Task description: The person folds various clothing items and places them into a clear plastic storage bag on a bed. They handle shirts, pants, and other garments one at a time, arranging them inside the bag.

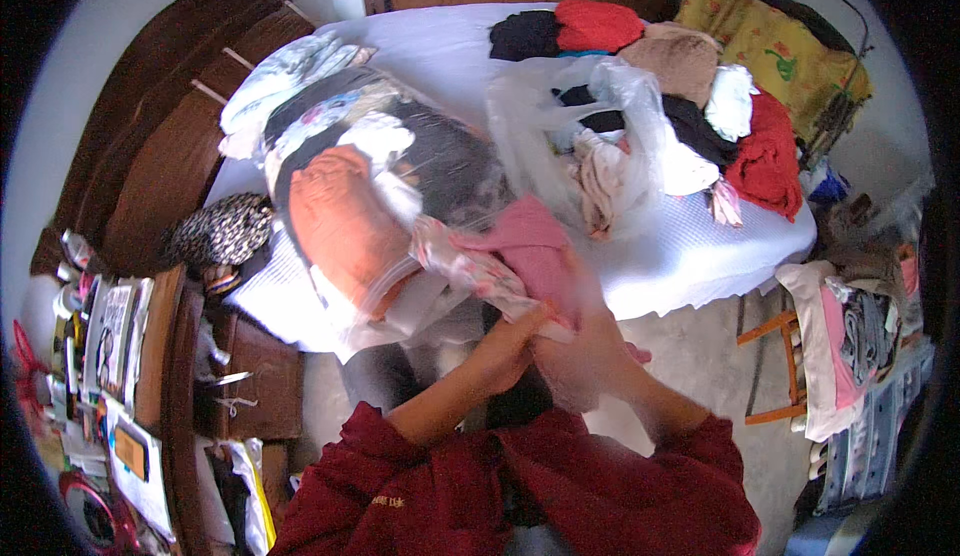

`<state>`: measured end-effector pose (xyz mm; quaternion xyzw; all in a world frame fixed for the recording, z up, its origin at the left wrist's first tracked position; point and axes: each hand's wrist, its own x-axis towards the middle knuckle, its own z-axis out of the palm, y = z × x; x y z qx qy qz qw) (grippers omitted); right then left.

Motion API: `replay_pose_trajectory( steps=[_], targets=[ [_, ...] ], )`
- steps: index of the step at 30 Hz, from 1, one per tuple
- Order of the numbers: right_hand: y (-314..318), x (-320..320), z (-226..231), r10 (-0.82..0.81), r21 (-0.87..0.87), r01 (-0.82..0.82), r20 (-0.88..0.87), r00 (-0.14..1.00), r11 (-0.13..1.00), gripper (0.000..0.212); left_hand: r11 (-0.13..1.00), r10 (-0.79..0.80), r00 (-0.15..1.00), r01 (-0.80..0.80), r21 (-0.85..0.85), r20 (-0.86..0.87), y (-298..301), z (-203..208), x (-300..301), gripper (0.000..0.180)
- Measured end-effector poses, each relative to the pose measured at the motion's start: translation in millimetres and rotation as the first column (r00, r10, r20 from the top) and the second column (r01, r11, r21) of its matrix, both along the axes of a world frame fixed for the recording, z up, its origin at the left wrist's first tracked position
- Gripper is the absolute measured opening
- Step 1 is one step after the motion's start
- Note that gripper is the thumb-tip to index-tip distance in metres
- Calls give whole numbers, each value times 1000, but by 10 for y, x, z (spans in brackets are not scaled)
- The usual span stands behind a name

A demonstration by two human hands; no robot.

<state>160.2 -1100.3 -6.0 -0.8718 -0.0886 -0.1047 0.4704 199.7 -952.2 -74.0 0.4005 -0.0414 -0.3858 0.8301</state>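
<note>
In front of my body, close to the bed's near edge, both hands are together on cloth. My left hand [512, 348] is closed on a white cloth with a pink floral print [470, 266], which stretches out toward the bed. Beside it my right hand [580, 336], smeared by motion, is wrapped round a pink garment [535, 246] that lies against the floral cloth. Just beyond my left hand, a folded orange-brown garment [340, 226] lies on a clear plastic bag [400, 311]. The fingertips of the right hand are partly hidden by cloth.
A white-covered bed [425, 31] carries a crumpled clear plastic bag [520, 126], a red garment [765, 156] and several folded clothes. A wooden stool [785, 366] with clothes stands at the right. A cluttered wooden cabinet [165, 356] is at the left.
</note>
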Motion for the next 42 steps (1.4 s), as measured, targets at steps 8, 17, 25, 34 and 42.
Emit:
replay_pose_trajectory(
  steps=[8, 17, 25, 34, 42],
  targets=[
    [207, -311, -741, 211, 695, 154, -410, 887, 702, 106, 944, -127, 982, 76, 321, 141, 499, 159, -317, 63],
    [485, -370, -866, 401, 866, 252, -435, 807, 432, 78, 936, 323, 942, -332, -118, -87, 770, -336, -51, 55],
    [322, -248, -956, 527, 903, 427, -339, 779, -51, 64, 941, 240, 963, -263, -212, -124, 813, -84, -136, 46],
    [307, 2, -837, 50, 898, 260, -296, 954, 356, 48, 968, 245, 969, -246, 42, 33, 629, 248, -171, 52],
    [285, 353, -1271, 526, 809, -550, 567, 634, -208, 48, 955, 262, 942, -284, 82, 210, 401, 232, -152, 54]
  ],
)
